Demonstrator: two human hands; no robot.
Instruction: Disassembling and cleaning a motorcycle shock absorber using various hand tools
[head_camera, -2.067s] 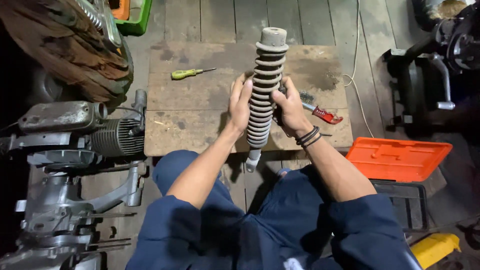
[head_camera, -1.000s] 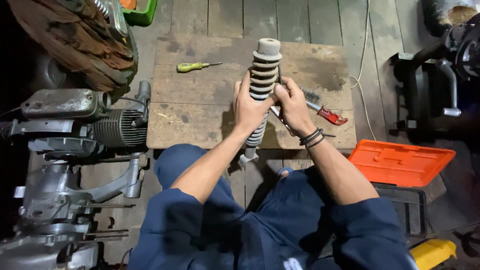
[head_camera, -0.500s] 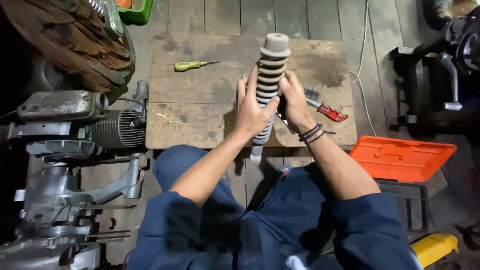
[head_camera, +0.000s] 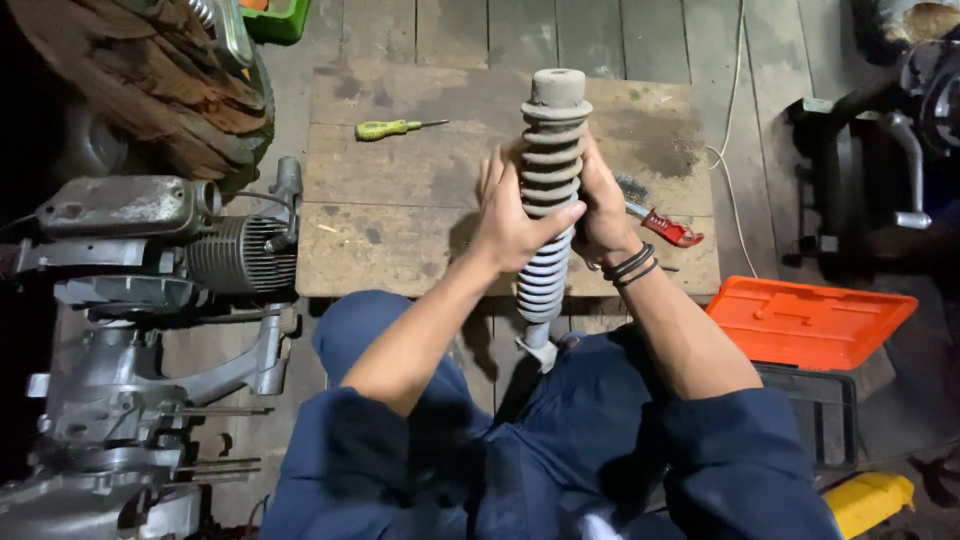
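Observation:
I hold a dusty grey shock absorber with a coil spring (head_camera: 549, 140) upright in front of me, over a low wooden board (head_camera: 400, 180). My left hand (head_camera: 510, 222) wraps the middle of the spring from the left, thumb across its front. My right hand (head_camera: 603, 212) grips the same stretch from the right, with dark bands on its wrist. The shock's lower metal end (head_camera: 538, 350) points down between my knees.
A yellow-handled screwdriver (head_camera: 390, 128) lies on the board at the back left. A red-handled tool (head_camera: 668, 226) lies just right of my right hand. An engine block (head_camera: 150, 260) sits at the left, an orange case lid (head_camera: 808, 318) at the right.
Both hands have slid along the spring and regripped around its middle. The shock has stayed upright and shifted slightly.

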